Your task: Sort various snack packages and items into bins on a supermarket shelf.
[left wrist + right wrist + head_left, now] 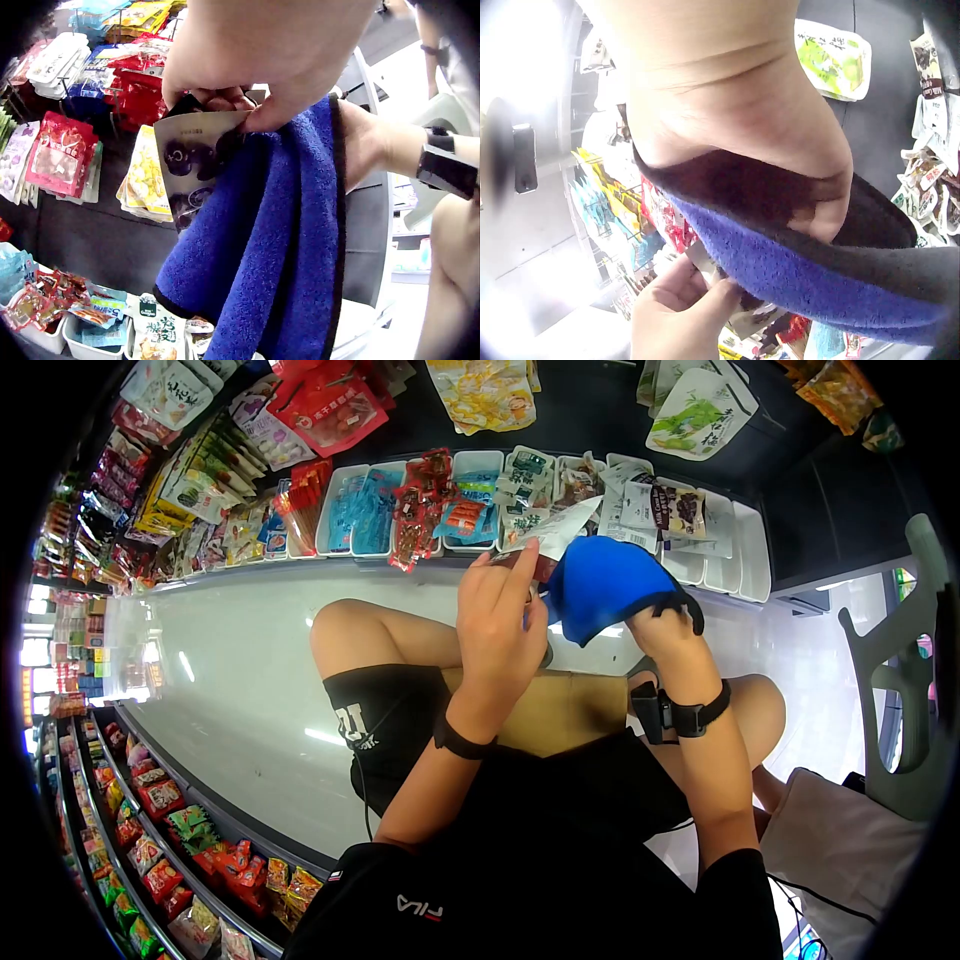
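My left hand (500, 625) pinches the edge of a snack pouch (184, 150) between thumb and fingers. The pouch is pale with dark round fruit printed on it, and its silvery back (560, 528) shows in the head view. My right hand (667, 637) holds a blue cloth (612, 588) with black edging, its fingers mostly hidden in the folds. In the left wrist view the cloth hangs over the lower part of the pouch. Both hands are raised above my lap, in front of the shelf.
White bins (752, 550) of small packaged snacks line the low shelf ahead. Pouches (328, 410) hang on hooks above them. A cardboard box (560, 712) sits between my legs. Grey plastic furniture (890, 650) stands at the right, and more snack shelves (190, 830) at the lower left.
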Demonstrator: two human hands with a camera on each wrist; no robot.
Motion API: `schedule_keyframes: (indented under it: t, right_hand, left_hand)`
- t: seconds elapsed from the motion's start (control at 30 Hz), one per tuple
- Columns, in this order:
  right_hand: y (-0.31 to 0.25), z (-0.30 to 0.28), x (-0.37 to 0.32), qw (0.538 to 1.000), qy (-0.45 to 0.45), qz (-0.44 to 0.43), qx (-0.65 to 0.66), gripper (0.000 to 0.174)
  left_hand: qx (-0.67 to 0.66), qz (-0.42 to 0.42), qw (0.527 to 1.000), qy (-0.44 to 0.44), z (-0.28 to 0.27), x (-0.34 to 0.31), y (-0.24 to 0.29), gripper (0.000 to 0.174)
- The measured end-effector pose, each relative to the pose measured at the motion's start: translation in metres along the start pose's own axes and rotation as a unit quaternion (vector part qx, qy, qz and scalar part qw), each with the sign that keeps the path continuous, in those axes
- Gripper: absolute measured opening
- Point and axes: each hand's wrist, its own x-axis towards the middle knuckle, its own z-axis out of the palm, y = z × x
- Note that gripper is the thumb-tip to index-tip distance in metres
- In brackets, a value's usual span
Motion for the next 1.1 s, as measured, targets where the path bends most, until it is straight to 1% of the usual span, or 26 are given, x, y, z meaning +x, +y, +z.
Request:
schedule_keyframes:
  t: [0.03, 0.07, 0.1, 0.13, 0.2, 0.23, 0.3, 0.33, 0.4, 0.43, 0.5, 0.57, 0.63, 0.7, 0.83, 0.9, 1.03, 1.1]
  right_hand:
    - [0.014, 0.004, -0.002, 0.988, 0.017, 0.07, 0.133, 0.038]
    - [0.028, 0.007, -0.002, 0.954, 0.034, 0.139, 0.263, 0.044]
    - [0.017, 0.002, 0.007, 0.943, -0.019, 0.172, 0.284, 0.045]
    - [0.02, 0.002, 0.008, 0.943, -0.019, 0.172, 0.284, 0.045]
    - [0.024, 0.004, 0.009, 0.887, -0.012, 0.187, 0.422, 0.045]
    - [0.021, 0.006, 0.009, 0.887, -0.013, 0.186, 0.422, 0.045]
    - [0.008, 0.013, 0.005, 0.882, 0.07, 0.195, 0.423, 0.044]
    - [0.0, 0.015, 0.005, 0.882, 0.07, 0.195, 0.423, 0.044]
    - [-0.01, 0.018, 0.006, 0.907, 0.084, 0.22, 0.348, 0.042]
    - [-0.008, 0.017, 0.008, 0.907, 0.083, 0.22, 0.349, 0.042]
    - [0.0, 0.014, 0.015, 0.91, 0.019, 0.25, 0.33, 0.039]
    - [0.016, 0.02, 0.014, 0.911, 0.02, 0.232, 0.341, 0.038]
    - [0.018, 0.022, 0.012, 0.91, 0.024, 0.216, 0.353, 0.036]
    - [0.016, 0.024, 0.014, 0.848, 0.102, 0.301, 0.423, 0.035]
    - [-0.005, 0.017, 0.016, 0.863, 0.077, 0.291, 0.406, 0.037]
    - [-0.017, 0.02, 0.019, 0.88, 0.106, 0.275, 0.372, 0.025]
    - [-0.016, 0.02, 0.02, 0.875, 0.111, 0.277, 0.382, 0.026]
    - [-0.02, 0.02, 0.02, 0.873, 0.129, 0.279, 0.38, 0.027]
  left_hand:
    - [0.001, 0.005, 1.0, 0.01, 0.001, 0.001, 0.0, 0.061]
    - [0.002, 0.01, 1.0, 0.02, 0.001, 0.001, 0.001, 0.06]
    - [0.001, 0.01, 1.0, 0.02, 0.002, 0.001, 0.001, 0.06]
    - [-0.002, 0.012, 1.0, 0.023, 0.002, 0.001, 0.001, 0.061]
    - [-0.004, 0.015, 1.0, 0.026, 0.002, 0.0, 0.001, 0.061]
    - [-0.007, 0.016, 1.0, 0.015, 0.002, -0.001, 0.002, 0.061]
    - [-0.009, 0.016, 1.0, 0.004, 0.002, -0.002, 0.003, 0.06]
    - [-0.011, 0.024, 1.0, -0.002, 0.003, -0.002, 0.003, 0.06]
    - [-0.012, 0.031, 0.999, -0.006, 0.004, -0.002, 0.005, 0.059]
    - [-0.01, 0.036, 0.999, -0.006, 0.004, -0.002, 0.007, 0.058]
    - [-0.007, 0.041, 0.999, -0.005, 0.005, -0.002, 0.008, 0.057]
    - [0.012, 0.038, 0.999, -0.005, 0.005, -0.003, 0.009, 0.057]
    - [0.006, 0.038, 0.999, -0.011, 0.004, -0.003, 0.009, 0.057]
    - [0.002, 0.037, 0.999, -0.015, 0.004, -0.002, 0.009, 0.056]
    - [0.0, 0.043, 0.999, -0.015, 0.006, -0.001, 0.009, 0.057]
    - [-0.002, 0.039, 0.999, -0.012, 0.007, -0.001, 0.008, 0.057]
    - [-0.008, 0.041, 0.999, -0.013, 0.005, 0.0, 0.008, 0.057]
    - [-0.009, 0.047, 0.999, -0.009, 0.005, 0.001, 0.008, 0.056]
